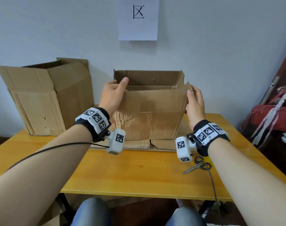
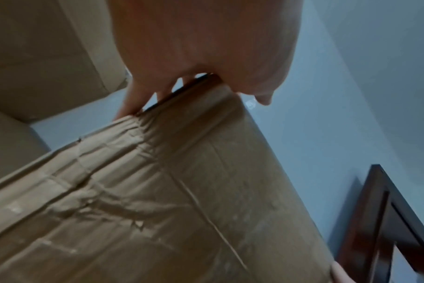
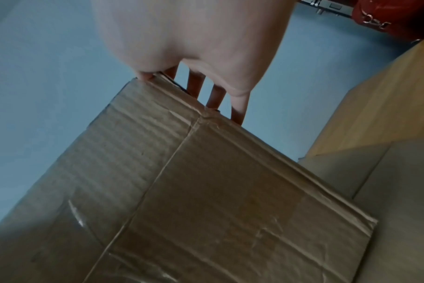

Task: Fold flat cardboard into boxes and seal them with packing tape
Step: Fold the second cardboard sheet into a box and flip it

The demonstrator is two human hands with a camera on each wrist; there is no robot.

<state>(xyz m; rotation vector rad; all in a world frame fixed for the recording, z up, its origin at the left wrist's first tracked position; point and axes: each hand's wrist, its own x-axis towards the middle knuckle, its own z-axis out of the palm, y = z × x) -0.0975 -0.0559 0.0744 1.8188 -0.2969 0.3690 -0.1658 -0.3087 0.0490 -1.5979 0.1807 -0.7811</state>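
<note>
Left hand [image 1: 112, 95] grips box [image 1: 152, 115] corner | right hand [image 1: 195, 105] grips opposite corner

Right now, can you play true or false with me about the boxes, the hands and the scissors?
1. Both hands hold the middle box at its top corners. True: the left hand grips the left corner, the right hand the right corner.
2. The middle box is closed on top. False: it is open, and you can see inside.
3. The scissors lie on the yellow table, near the right arm. True.
4. Another cardboard box stands to the left, against the wall. True.
5. The right hand holds the scissors. False: it holds the box; nothing touches the scissors.
6. The paper on the wall is blank. False: it bears a black character.
</note>
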